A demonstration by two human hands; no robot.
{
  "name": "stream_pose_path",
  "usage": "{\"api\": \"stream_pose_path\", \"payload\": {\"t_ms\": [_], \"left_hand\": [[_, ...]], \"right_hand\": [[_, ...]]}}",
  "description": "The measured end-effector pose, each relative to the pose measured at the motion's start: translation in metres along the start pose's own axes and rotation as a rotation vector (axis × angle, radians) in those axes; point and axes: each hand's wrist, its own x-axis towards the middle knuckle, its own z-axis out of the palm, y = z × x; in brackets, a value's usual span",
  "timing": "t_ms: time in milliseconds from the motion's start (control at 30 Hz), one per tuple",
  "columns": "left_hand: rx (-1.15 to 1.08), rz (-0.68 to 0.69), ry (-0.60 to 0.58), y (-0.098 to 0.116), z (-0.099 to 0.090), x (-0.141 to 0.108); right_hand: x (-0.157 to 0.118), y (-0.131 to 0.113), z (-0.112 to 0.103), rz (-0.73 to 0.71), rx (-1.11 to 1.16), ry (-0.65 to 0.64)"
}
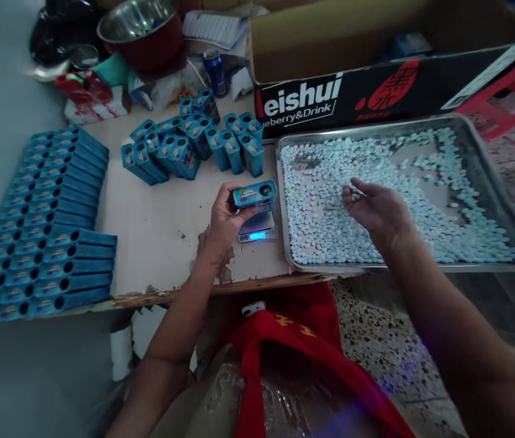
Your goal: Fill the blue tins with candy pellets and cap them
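Observation:
My left hand point(230, 218) grips a small blue box point(253, 193) by its end. The box has a dark round hole in its top face and is held over a small scale point(252, 235) with a lit blue display. My right hand point(376, 210) is turned palm up with curled fingers above the metal tray point(287, 243), holding a few small pale tablets near the fingertips. Many pale blue and white tablets point(330, 225) lie spread over the tray, thinner toward its upper right part.
Rows of blue boxes point(33, 225) stand at the left, and a looser group point(179, 152) stands behind the scale. A large black carton point(352, 100), a blue can point(214, 73) and a red pot point(148, 45) are at the back.

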Motion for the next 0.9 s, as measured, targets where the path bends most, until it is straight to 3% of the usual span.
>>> {"api": "stream_pose_path", "payload": {"t_ms": [133, 333, 433, 533, 733, 800, 900], "left_hand": [[0.075, -0.025, 0.021, -0.003, -0.021, -0.014], [0.090, -0.064, 0.013, -0.024, -0.002, -0.011], [0.091, -0.082, 0.007, -0.023, -0.002, -0.012], [0.198, -0.098, 0.070, -0.009, -0.027, -0.026], [0.368, -0.205, 0.189, 0.033, -0.104, -0.061], [0.399, -0.197, 0.229, 0.042, -0.118, -0.068], [0.378, -0.156, 0.256, 0.046, -0.123, -0.071]], "right_hand": [[-0.027, 0.011, 0.013, 0.081, -0.113, -0.122], [-0.057, -0.017, 0.056, 0.165, -0.085, -0.190], [-0.070, -0.031, 0.076, 0.166, -0.097, -0.239], [-0.073, -0.039, 0.090, 0.186, -0.104, -0.256], [-0.062, -0.047, 0.096, 0.261, -0.189, -0.126], [-0.064, -0.050, 0.095, 0.287, -0.229, -0.093], [-0.071, -0.055, 0.098, 0.276, -0.259, -0.074]]}}
